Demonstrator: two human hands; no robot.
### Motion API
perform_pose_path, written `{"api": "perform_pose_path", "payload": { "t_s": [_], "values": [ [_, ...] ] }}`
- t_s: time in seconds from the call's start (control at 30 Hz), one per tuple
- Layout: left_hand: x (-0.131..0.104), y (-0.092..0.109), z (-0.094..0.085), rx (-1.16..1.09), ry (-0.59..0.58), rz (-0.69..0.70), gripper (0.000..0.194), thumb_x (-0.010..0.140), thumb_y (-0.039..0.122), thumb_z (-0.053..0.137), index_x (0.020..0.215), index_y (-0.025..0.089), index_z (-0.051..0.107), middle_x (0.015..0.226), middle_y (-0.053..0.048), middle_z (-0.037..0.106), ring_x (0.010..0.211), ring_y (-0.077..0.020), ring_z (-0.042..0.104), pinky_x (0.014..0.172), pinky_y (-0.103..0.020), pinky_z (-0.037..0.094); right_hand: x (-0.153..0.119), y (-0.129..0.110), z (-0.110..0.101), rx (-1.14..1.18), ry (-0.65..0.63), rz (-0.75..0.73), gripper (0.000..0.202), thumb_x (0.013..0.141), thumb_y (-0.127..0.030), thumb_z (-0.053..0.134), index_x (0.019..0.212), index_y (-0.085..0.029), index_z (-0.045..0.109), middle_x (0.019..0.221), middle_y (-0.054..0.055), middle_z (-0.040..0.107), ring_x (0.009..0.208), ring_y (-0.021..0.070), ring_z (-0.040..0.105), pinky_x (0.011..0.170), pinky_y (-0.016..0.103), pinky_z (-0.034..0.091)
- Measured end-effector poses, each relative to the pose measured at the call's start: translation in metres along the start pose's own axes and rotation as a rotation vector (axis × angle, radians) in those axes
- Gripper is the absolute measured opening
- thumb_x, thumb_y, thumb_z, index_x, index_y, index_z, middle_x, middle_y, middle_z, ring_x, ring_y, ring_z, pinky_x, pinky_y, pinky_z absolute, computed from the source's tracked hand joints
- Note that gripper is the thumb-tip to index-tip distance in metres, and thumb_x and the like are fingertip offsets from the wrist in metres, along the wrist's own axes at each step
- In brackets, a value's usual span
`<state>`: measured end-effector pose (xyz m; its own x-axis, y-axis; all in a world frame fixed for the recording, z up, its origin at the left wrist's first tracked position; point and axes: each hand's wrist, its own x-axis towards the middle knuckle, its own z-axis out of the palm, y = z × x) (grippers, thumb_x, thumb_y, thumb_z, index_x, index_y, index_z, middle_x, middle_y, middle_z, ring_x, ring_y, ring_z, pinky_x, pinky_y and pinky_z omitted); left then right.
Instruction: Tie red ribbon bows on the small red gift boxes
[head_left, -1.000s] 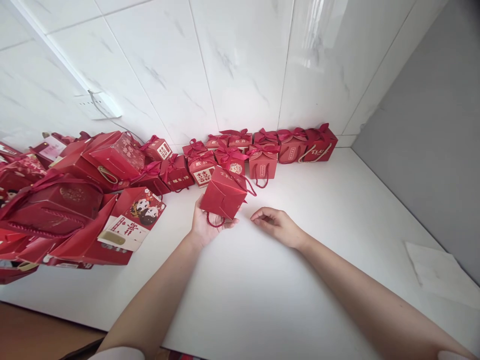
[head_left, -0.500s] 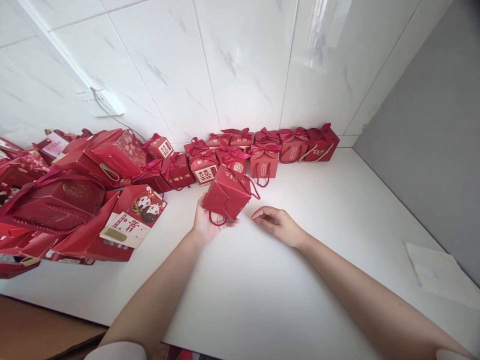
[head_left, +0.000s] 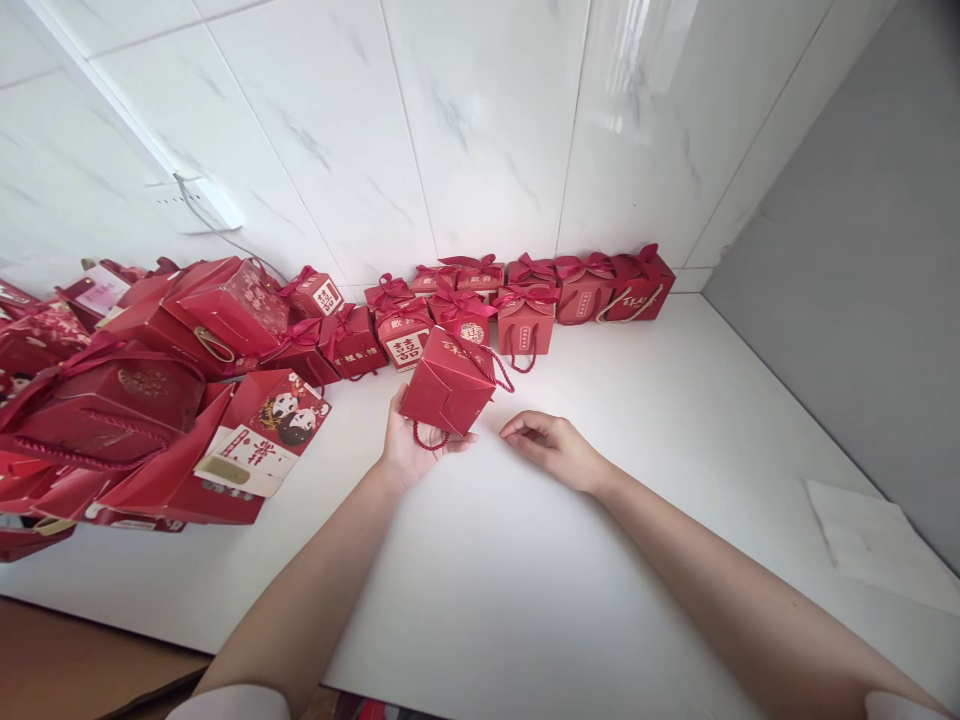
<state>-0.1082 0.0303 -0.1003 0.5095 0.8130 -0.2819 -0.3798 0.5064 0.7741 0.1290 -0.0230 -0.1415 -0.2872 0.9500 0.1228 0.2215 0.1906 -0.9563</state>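
Note:
A small red box (head_left: 450, 385) with dark red rope handles is held tilted by my left hand (head_left: 409, 450), its folded face turned toward me. The fingers and palm support it from the left and below, and one rope loop hangs over the palm. My right hand (head_left: 551, 445) hovers to the right of the box, apart from it. Its fingers are curled together, and whether anything is between thumb and fingertips is hidden.
Red gift boxes with ribbon bows (head_left: 525, 325) line the white tiled wall (head_left: 495, 120). Larger red boxes (head_left: 150, 400) are piled at the left on the white table (head_left: 480, 600). A white sheet (head_left: 874, 540) lies at the right beside a grey panel (head_left: 847, 250).
The view has shifted very slightly. Both hands and the held box keep nearly the same pose.

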Motion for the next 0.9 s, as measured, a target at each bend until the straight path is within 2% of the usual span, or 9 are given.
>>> {"api": "perform_pose_path", "payload": {
  "t_s": [0.23,0.5,0.73,0.9],
  "values": [
    [-0.0006,0.0003,-0.0017,-0.006,0.000,-0.017,0.078,0.092,0.066,0.027,0.131,0.006,0.057,0.099,-0.021,0.073,0.080,-0.0316,0.073,0.069,-0.039,0.059,0.0000,-0.0024,-0.0004,-0.018,0.000,0.003,0.020,0.092,-0.030,0.054,0.099,-0.019,0.069,0.097,0.005,0.069,0.082,0.0168,0.061,0.076,0.030,0.048],
    [-0.0002,0.0008,0.0019,-0.040,0.044,-0.030,0.081,0.091,0.069,0.028,0.130,0.004,0.057,0.104,-0.022,0.072,0.082,-0.0306,0.073,0.064,-0.033,0.060,-0.0001,-0.0012,-0.0004,-0.019,0.002,-0.006,0.020,0.092,-0.032,0.054,0.099,-0.018,0.068,0.098,0.005,0.069,0.084,0.0171,0.062,0.077,0.030,0.049],
    [0.0020,0.0005,-0.0008,-0.052,0.002,-0.056,0.083,0.092,0.071,0.021,0.129,0.007,0.059,0.107,-0.022,0.072,0.086,-0.0320,0.074,0.067,-0.035,0.061,0.0000,0.0009,-0.0006,-0.019,0.000,-0.021,0.021,0.093,-0.032,0.054,0.099,-0.019,0.069,0.099,0.005,0.069,0.087,0.0178,0.063,0.079,0.030,0.049],
    [0.0026,-0.0011,-0.0033,-0.043,-0.019,-0.040,0.081,0.092,0.071,0.025,0.133,0.008,0.056,0.103,-0.021,0.073,0.084,-0.0331,0.074,0.066,-0.037,0.060,0.0001,0.0020,-0.0006,-0.024,-0.001,-0.023,0.021,0.093,-0.032,0.054,0.099,-0.019,0.069,0.099,0.005,0.069,0.087,0.0179,0.063,0.079,0.031,0.049]
  ]
}}
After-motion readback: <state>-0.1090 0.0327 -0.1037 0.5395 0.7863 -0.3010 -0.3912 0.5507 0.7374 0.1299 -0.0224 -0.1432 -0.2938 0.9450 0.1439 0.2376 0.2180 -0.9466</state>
